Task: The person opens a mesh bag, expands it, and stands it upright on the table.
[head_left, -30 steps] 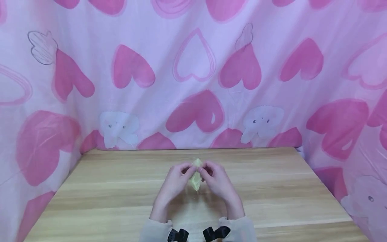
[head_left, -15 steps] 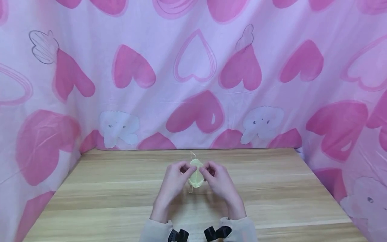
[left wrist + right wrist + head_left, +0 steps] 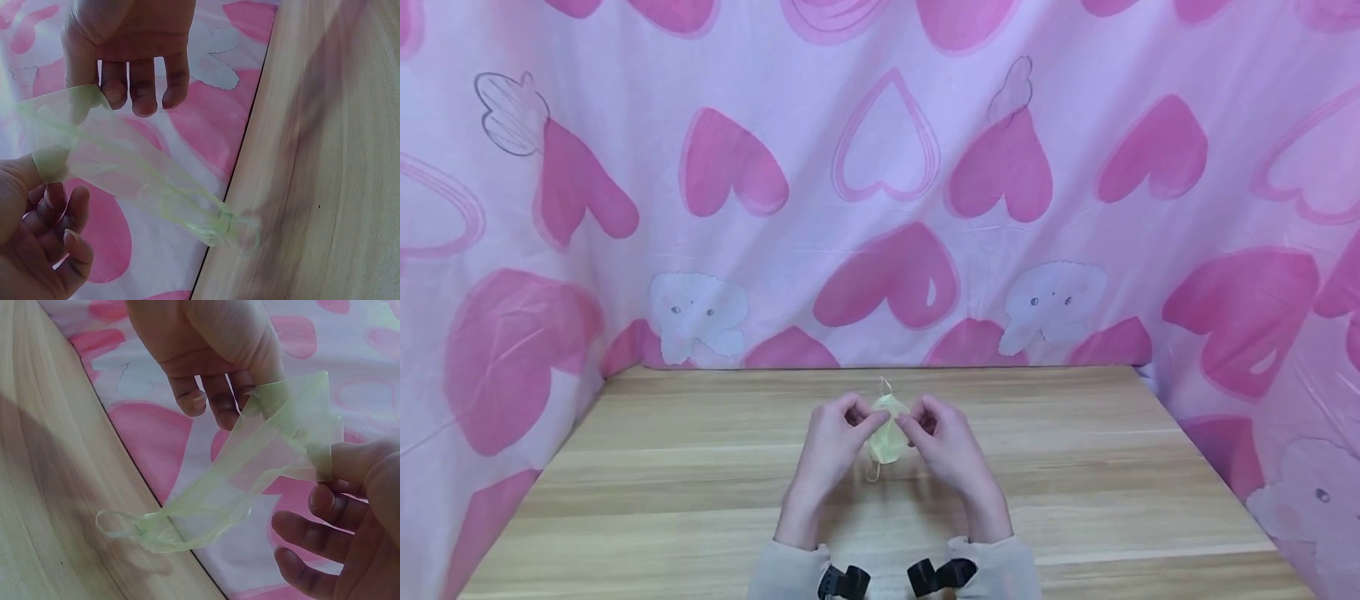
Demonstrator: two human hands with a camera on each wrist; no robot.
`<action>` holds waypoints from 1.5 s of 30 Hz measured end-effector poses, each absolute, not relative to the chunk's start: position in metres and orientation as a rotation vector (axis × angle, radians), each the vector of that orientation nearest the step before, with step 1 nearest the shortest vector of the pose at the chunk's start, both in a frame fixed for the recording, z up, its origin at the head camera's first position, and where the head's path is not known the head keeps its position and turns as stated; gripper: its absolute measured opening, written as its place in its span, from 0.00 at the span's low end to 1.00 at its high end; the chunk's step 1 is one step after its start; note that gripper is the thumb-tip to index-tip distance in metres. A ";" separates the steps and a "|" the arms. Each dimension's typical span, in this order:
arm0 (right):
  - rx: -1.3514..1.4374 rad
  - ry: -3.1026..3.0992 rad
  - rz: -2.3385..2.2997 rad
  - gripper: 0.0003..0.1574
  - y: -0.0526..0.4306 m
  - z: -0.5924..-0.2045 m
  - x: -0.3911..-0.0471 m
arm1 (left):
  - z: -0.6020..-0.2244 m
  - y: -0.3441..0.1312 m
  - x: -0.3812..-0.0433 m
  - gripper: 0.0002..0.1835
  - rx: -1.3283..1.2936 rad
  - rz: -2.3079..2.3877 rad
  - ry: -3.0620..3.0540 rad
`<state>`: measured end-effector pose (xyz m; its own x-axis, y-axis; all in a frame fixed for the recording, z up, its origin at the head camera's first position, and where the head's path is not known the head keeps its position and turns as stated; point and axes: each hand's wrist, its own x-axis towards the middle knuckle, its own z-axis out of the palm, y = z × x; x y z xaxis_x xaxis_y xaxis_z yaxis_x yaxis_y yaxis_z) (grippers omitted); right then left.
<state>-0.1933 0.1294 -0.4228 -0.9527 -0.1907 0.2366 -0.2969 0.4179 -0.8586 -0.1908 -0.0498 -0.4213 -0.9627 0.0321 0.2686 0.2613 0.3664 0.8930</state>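
A sheer pale green drawstring pouch [image 3: 887, 442] hangs between both hands above the table. My left hand [image 3: 835, 439] pinches one side of its wide end between thumb and fingers. From the opposite side, my right hand [image 3: 946, 439] pinches the same end, spreading the thin fabric. In the left wrist view, the pouch [image 3: 119, 150] tapers downward to a gathered end with a cord loop [image 3: 251, 240]. Thumbs show faintly through the mesh of the pouch [image 3: 250, 462] in the right wrist view, while the other fingers stay loosely bent.
The wooden table [image 3: 700, 467] lies beneath the hands, marked by their shadows. A pink curtain [image 3: 805, 267] with hearts and elephants surrounds its back and sides. Black wrist cameras [image 3: 853, 582] sit at the pale sleeves [image 3: 996, 567].
The pouch was narrow and folded between the fingertips; it now looks broader, with cord loops visible at its far and near sides. Both hands remain nearly in place.
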 end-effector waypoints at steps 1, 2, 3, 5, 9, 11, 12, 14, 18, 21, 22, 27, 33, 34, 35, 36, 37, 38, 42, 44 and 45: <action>0.440 -2.556 1.584 0.13 0.129 -0.423 -0.193 | -0.422 -0.050 -0.190 0.10 -0.263 -1.642 -2.414; 0.442 -2.554 1.587 0.13 0.129 -0.423 -0.192 | -0.423 -0.050 -0.190 0.10 -0.264 -1.644 -2.410; 0.442 -2.553 1.591 0.11 0.129 -0.423 -0.192 | -0.424 -0.050 -0.190 0.10 -0.266 -1.649 -2.407; 0.443 -2.551 1.613 0.07 0.128 -0.423 -0.191 | -0.425 -0.050 -0.189 0.10 -0.274 -1.660 -2.404; 0.464 -2.548 1.672 0.02 0.127 -0.423 -0.191 | -0.425 -0.050 -0.190 0.10 -0.307 -1.659 -2.415; 0.475 -2.550 1.680 0.05 0.127 -0.423 -0.192 | -0.425 -0.051 -0.191 0.10 -0.328 -1.645 -2.429; 0.481 -2.545 1.682 0.05 0.126 -0.422 -0.192 | -0.424 -0.051 -0.192 0.10 -0.336 -1.634 -2.441; 0.481 -2.541 1.673 0.05 0.126 -0.421 -0.193 | -0.423 -0.052 -0.192 0.09 -0.364 -1.616 -2.477; 0.466 -2.537 1.648 0.07 0.125 -0.419 -0.194 | -0.421 -0.054 -0.192 0.10 -0.427 -1.574 -2.554; 0.463 -2.544 1.612 0.07 0.125 -0.419 -0.194 | -0.420 -0.054 -0.192 0.10 -0.453 -1.543 -2.565; 0.464 -2.543 1.600 0.07 0.125 -0.419 -0.194 | -0.419 -0.054 -0.192 0.10 -0.455 -1.533 -2.559; 0.449 -2.535 1.562 0.10 0.125 -0.418 -0.194 | -0.418 -0.054 -0.192 0.12 -0.439 -1.502 -2.536; 0.417 -2.528 1.560 0.12 0.126 -0.417 -0.193 | -0.419 -0.053 -0.191 0.07 -0.399 -1.507 -2.517; 0.416 -2.525 1.554 0.12 0.126 -0.417 -0.193 | -0.418 -0.053 -0.191 0.06 -0.386 -1.511 -2.510; 0.413 -2.522 1.546 0.12 0.126 -0.417 -0.193 | -0.418 -0.052 -0.191 0.05 -0.377 -1.510 -2.501; 0.412 -2.519 1.537 0.13 0.126 -0.417 -0.193 | -0.418 -0.051 -0.191 0.05 -0.365 -1.507 -2.492; 0.411 -2.516 1.526 0.14 0.126 -0.416 -0.193 | -0.418 -0.050 -0.191 0.05 -0.355 -1.503 -2.482; 0.412 -2.513 1.518 0.14 0.125 -0.416 -0.193 | -0.418 -0.049 -0.192 0.06 -0.347 -1.497 -2.472; 0.421 -2.503 1.515 0.13 0.125 -0.414 -0.193 | -0.419 -0.045 -0.193 0.07 -0.333 -1.465 -2.441; 0.434 -2.512 1.513 0.11 0.125 -0.413 -0.193 | -0.419 -0.045 -0.193 0.08 -0.323 -1.461 -2.436; 0.444 -2.519 1.509 0.10 0.124 -0.412 -0.192 | -0.419 -0.045 -0.193 0.09 -0.321 -1.455 -2.435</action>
